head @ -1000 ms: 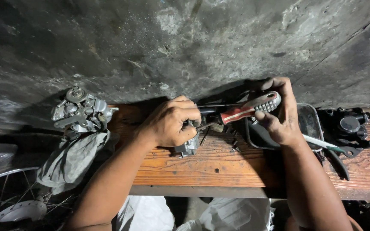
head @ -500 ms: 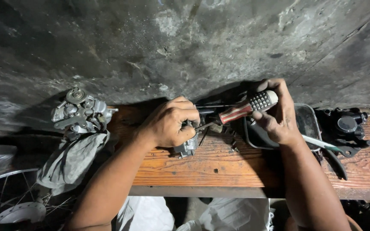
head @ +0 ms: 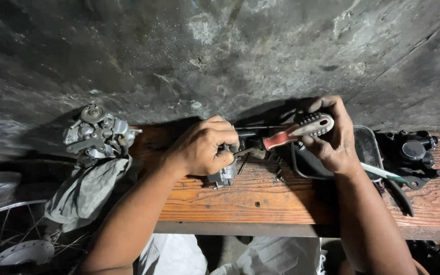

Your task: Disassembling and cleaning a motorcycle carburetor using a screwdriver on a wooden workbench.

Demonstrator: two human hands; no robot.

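My left hand (head: 204, 147) is closed over a small grey metal part (head: 223, 175) that rests on the wooden bench (head: 250, 201); the fingers hide most of it. My right hand (head: 332, 140) grips the red, grey and black handle of a screwdriver (head: 294, 132). Its shaft slants down to the left, with the tip at the metal part under my left fingers. Both forearms reach in from the bottom of the view.
A grey carburettor-like assembly (head: 95, 133) sits on a crumpled cloth (head: 85, 191) at the bench's left end. A dark metal tray (head: 367, 150) lies behind my right wrist, dark pliers (head: 401, 186) and black engine parts (head: 413, 153) to its right. A spoked wheel (head: 11, 239) is at lower left. A rough concrete wall rises behind.
The screwdriver handle has rotated in my right hand and tilted slightly. My left hand has stayed clamped on the metal part.
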